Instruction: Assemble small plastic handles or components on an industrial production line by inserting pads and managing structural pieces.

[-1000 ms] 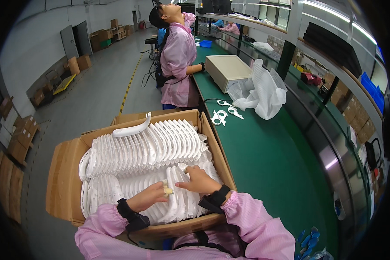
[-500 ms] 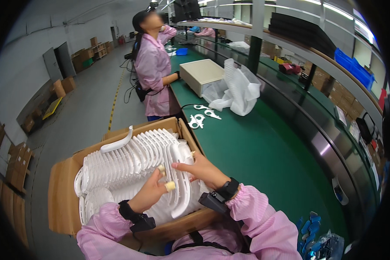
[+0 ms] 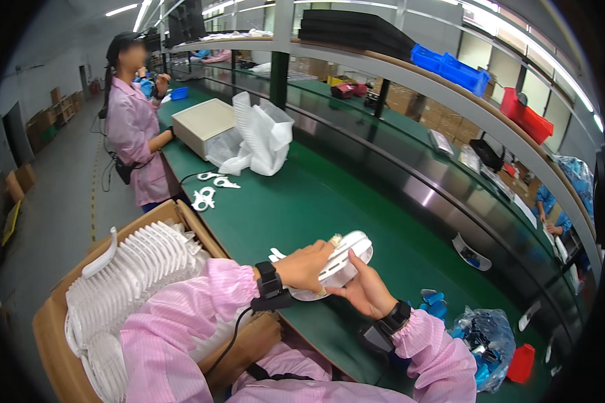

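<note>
Over the green table, both my hands hold a small stack of curved white plastic parts (image 3: 346,260) with slots along the edge. My left hand (image 3: 302,266) grips the stack from the left, its fingers partly hidden behind the wrist and palm. From the right, my right hand (image 3: 368,290) has its thumb along the side of the parts. Pale finger covers show on some fingertips. At lower left stands an open cardboard box (image 3: 50,326), packed with rows of similar white curved parts (image 3: 138,269). One loose curved part (image 3: 101,254) lies on top of those rows.
On the green table (image 3: 329,188) are white ring-shaped parts (image 3: 204,199), a beige case (image 3: 202,126) and bubble wrap (image 3: 265,138). A bag of blue pieces (image 3: 484,336) and a red piece (image 3: 521,364) lie at lower right. A co-worker (image 3: 129,134) stands at far left.
My hands have moved right, from above the cardboard box to over the table, carrying the white parts out. The view has turned right. The co-worker's raised hand has come down.
</note>
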{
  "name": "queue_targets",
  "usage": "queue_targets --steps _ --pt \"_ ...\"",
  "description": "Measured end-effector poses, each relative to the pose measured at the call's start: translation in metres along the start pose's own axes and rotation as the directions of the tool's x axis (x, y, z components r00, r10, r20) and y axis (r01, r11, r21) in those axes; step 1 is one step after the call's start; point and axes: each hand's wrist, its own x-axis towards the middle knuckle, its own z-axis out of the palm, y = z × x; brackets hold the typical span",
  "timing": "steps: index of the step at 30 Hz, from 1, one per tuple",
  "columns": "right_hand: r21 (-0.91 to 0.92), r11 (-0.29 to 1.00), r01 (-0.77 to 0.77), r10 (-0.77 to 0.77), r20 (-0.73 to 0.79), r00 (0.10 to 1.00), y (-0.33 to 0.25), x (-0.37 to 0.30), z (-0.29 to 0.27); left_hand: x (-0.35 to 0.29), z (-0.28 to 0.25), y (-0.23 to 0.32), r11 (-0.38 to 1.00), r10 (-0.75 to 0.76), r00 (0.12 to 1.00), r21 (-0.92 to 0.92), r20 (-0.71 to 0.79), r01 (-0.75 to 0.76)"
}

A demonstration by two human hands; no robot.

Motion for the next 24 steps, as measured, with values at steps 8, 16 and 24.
queue_targets --steps 8,16,24 --pt "-0.907 0.242 -0.345 0.366 -0.244 0.898 -0.033 -0.057 -0.085 0.036 0.031 -0.011 0.992 0.123 0.904 -0.063 0.409 -0.106" --pt "-0.891 -0.311 0.332 -0.08 0.372 0.925 -0.014 -0.046 -0.044 0.028 0.018 0.004 0.917 0.303 0.89 0.151 0.341 -0.37" --pt "-0.936 -0.32 0.145 -0.039 0.166 0.985 0.006 -0.036 -0.043 -0.148 -0.085 0.047 0.985 -0.064 0.984 -0.167 -0.166 0.036"
